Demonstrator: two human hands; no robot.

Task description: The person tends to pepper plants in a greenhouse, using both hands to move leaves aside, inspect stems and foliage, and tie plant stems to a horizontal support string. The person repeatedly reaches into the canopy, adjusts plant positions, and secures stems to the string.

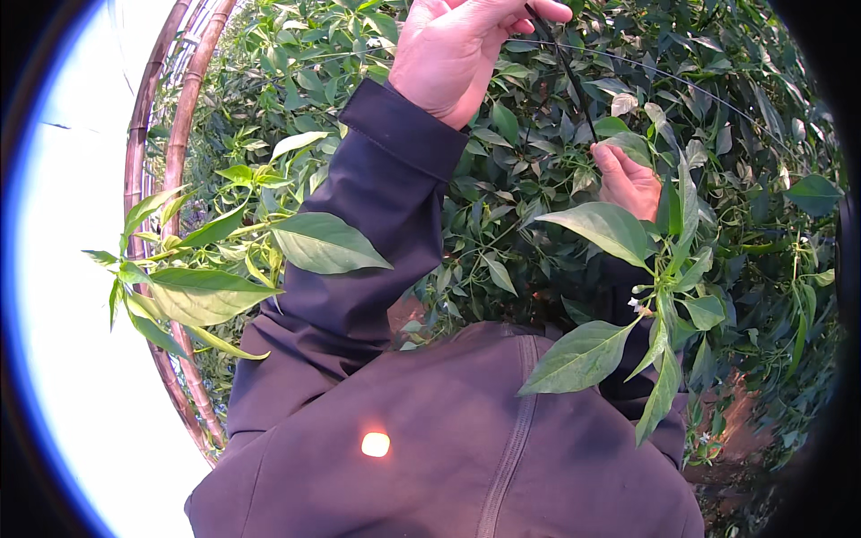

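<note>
My left hand [449, 64] is raised at the top edge, with part of it cut off. Its fingers are closed around the upper part of a thin black cord or strip [570, 70]. The cord slants down to my right hand [630, 183], where thumb and finger pinch its lower end. Pepper-plant leaves [599, 228] partly cover the right wrist and forearm. A thin wire [646, 65] crosses the foliage behind the cord; whether they touch, I cannot tell.
Dense pepper plants [498, 202] fill the space ahead. A leafy shoot [202, 289] overlaps my left sleeve, while a flowering shoot [662, 289] hangs before my right arm. Bamboo poles [181, 128] rise at the left beside a bright white area. Bare soil [740, 417] shows at lower right.
</note>
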